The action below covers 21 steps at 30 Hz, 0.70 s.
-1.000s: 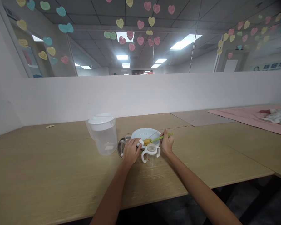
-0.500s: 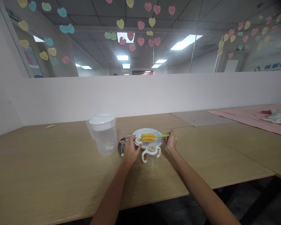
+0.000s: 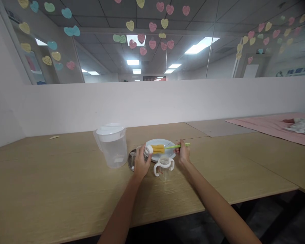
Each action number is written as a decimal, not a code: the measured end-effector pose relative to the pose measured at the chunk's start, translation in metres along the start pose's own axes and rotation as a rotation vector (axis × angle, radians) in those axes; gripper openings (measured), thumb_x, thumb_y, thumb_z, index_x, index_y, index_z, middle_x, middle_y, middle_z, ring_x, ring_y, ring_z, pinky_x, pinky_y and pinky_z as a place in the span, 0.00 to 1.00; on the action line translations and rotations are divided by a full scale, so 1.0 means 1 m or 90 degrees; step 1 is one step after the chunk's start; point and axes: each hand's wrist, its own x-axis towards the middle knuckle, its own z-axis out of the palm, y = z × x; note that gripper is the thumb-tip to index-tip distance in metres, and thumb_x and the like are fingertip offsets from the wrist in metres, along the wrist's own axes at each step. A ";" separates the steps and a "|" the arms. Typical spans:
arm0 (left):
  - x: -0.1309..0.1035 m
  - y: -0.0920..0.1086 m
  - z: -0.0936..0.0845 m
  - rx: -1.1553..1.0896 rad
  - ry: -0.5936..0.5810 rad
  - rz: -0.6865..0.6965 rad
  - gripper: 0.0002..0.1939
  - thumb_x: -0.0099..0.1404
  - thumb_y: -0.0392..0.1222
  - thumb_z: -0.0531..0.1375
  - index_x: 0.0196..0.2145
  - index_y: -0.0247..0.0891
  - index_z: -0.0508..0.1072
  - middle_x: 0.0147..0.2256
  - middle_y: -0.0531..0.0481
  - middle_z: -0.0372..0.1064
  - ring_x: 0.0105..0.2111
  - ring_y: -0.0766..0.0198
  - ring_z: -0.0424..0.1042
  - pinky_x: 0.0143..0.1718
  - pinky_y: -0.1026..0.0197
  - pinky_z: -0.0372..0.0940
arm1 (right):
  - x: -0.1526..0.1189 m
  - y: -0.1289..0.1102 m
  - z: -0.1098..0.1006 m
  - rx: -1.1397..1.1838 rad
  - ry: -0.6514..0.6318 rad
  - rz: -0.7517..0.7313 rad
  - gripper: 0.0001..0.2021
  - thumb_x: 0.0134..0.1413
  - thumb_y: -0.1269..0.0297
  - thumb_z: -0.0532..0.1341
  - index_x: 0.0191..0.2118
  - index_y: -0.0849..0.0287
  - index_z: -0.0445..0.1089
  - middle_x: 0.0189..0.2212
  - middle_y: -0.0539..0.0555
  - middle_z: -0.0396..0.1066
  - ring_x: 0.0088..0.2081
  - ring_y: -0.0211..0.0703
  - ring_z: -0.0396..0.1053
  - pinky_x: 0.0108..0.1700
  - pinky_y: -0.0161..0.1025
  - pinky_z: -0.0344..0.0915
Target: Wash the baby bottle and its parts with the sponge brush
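Right grip [image 3: 183,153] is clamped on the green handle [image 3: 170,147] of a sponge brush [image 3: 157,149], the handle's end poking out past the hand on its right side. From there the brush runs leftward above a white bowl [image 3: 156,142], its yellow head meeting a white cap [image 3: 148,150]; how far it sits inside cannot be told. Left grip [image 3: 141,166] is closed on that cap, holding it against the brush head. The clearest writing is a sign [image 3: 301,71] behind the glass [image 3: 188,64], large blue characters beside a round logo [image 3: 279,74]; 居坊 seems readable, the first character is unsure. Heart-shaped notes [image 3: 152,27] on the glass carry writing too small to read. A clear bottle [image 3: 165,174] with two white handles stands upright on the worktop [image 3: 66,189], near both hands, its small red mark illegible. Left of the left grip, a dark round tray [image 3: 129,165] holds clear parts [image 3: 132,155], and beside it a lidded pitcher [image 3: 114,149] shows a pale label, its print indistinct
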 end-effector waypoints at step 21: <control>0.000 0.004 -0.010 0.151 0.037 0.015 0.19 0.63 0.43 0.52 0.51 0.39 0.68 0.44 0.43 0.65 0.45 0.54 0.65 0.48 0.52 0.60 | 0.011 -0.005 -0.007 0.128 0.001 0.158 0.14 0.57 0.63 0.55 0.22 0.58 0.57 0.08 0.40 0.48 0.11 0.28 0.47 0.15 0.27 0.52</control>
